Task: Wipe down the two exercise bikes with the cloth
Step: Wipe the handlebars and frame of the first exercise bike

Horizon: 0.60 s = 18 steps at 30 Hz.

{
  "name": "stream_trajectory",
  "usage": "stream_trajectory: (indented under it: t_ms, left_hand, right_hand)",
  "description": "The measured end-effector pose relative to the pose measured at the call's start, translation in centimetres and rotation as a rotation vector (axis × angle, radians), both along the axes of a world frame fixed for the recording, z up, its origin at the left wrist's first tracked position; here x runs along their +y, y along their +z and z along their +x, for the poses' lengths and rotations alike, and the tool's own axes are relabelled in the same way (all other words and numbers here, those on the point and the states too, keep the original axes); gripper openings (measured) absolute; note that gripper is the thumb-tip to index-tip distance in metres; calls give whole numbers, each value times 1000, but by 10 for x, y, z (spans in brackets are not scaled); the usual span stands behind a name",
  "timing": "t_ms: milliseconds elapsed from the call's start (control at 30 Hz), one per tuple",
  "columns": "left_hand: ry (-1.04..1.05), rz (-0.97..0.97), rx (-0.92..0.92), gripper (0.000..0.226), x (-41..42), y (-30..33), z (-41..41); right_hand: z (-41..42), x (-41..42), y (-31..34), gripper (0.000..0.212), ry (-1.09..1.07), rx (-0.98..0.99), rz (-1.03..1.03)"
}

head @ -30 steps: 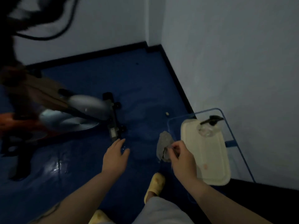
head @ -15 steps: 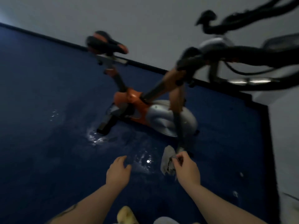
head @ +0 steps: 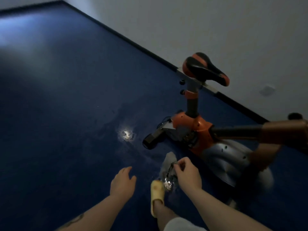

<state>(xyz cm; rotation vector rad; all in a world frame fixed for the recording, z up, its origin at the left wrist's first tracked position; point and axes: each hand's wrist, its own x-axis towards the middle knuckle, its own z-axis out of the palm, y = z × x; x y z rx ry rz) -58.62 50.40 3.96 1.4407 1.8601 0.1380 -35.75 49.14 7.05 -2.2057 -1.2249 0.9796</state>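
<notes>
A glossy dark-blue floor point(head: 66, 105) meets a white wall point(head: 216, 30) far right, where the exercise bike point(head: 196, 125) stands; the right hand point(head: 187, 175) pinches the grey cloth point(head: 167, 165), the left hand point(head: 123, 182) hangs relaxed, holding nothing.

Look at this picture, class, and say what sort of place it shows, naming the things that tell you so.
Probably a small home gym or exercise room: an orange exercise bike with a black saddle stands on a glossy blue floor, beside a bare white wall. The right hand holds a grey cloth.

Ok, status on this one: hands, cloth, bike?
Right hand pinching grey cloth, cloth hanging clear of the orange bike. Left hand open, empty. No wiping contact yet. Nothing between cloth and bike.
</notes>
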Motion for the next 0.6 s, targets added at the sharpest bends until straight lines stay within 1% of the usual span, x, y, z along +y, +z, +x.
stream_trajectory:
  t_ms: [133, 267, 367, 500, 600]
  left_hand:
    - [2, -23, -8, 50, 59, -10, -15]
    - [7, -48, 59, 48, 137, -7, -46]
    - [30, -39, 98, 47, 201, -5, -71]
    - [124, -67, 42, 44, 261, -5, -95]
    - [131, -104, 23, 43, 308, -11, -112]
  right_hand:
    - [-21, 71, -12, 15, 81, 9, -32]
    - [-31, 147, -20, 15, 166, 0, -117]
    - [-40, 207, -18, 16, 207, -35, -141]
    - [-60, 275, -15, 15, 193, -23, -168]
    - [-79, 324, -16, 15, 184, 17, -197]
